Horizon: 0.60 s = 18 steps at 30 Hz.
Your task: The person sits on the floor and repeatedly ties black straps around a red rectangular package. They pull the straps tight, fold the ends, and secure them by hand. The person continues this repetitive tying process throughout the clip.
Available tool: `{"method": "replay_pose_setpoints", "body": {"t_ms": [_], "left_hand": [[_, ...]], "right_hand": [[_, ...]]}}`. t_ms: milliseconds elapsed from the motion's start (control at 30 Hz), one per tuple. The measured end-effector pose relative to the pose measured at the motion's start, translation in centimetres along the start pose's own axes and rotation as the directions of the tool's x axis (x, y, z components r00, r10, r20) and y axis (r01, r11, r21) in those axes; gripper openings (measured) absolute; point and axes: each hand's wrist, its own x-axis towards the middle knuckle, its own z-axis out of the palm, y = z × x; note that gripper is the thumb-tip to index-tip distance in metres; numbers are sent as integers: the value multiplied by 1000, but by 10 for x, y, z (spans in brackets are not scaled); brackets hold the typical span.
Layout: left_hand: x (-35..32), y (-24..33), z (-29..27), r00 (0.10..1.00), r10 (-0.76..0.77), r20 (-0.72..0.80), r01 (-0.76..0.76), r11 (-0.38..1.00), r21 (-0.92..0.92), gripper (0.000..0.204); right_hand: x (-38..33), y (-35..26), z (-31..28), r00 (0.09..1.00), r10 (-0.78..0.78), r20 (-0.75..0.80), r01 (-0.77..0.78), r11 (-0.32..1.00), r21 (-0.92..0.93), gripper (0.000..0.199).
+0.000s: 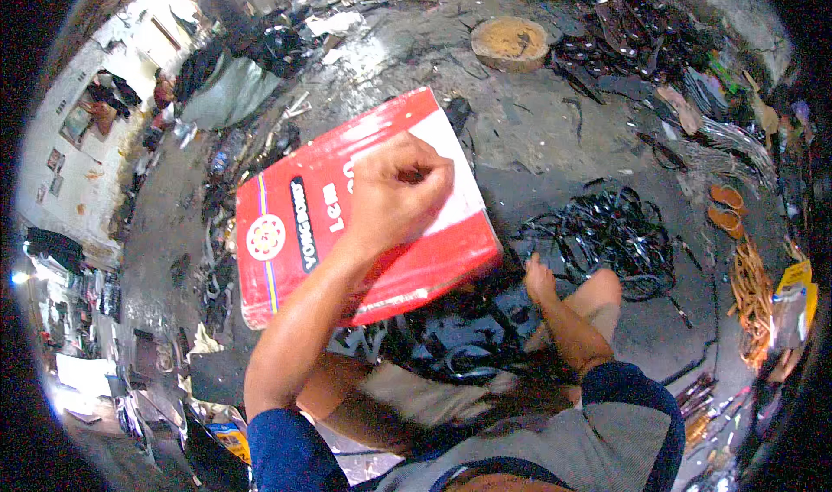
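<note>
A large red box (381, 277) with a white patch and printed lettering lies tilted in front of me, left of the middle. Over its upper face is my left hand (403, 184), closed in a fist; whatever is inside the curled fingers is hidden. My right hand (539, 280) is low beside the box's right corner, near my bent knee. Its fingers look pressed together, and what they hold is too small to make out. Dark shiny strips (459, 340) lie across my lap, below the box. A tangled heap of black straps (615, 241) lies on the floor just right of my right hand.
A round wooden block (511, 43) sits at the far side, next to a pile of dark footwear pieces (633, 37). Along the right are brown sandals (726, 210), tan straps (750, 293) and a yellow packet (796, 293). A grey-green sheet (230, 92) lies far left.
</note>
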Motion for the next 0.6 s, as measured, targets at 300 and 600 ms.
{"method": "replay_pose_setpoints", "body": {"t_ms": [300, 600], "left_hand": [[1, 2, -8, 989, 145, 41, -148, 986, 73, 4], [-72, 105, 8, 969, 93, 231, -75, 993, -88, 60]], "right_hand": [[-19, 23, -59, 918, -216, -333, 240, 970, 31, 20], [-116, -129, -370, 866, -500, 31, 492, 837, -241, 21]]}}
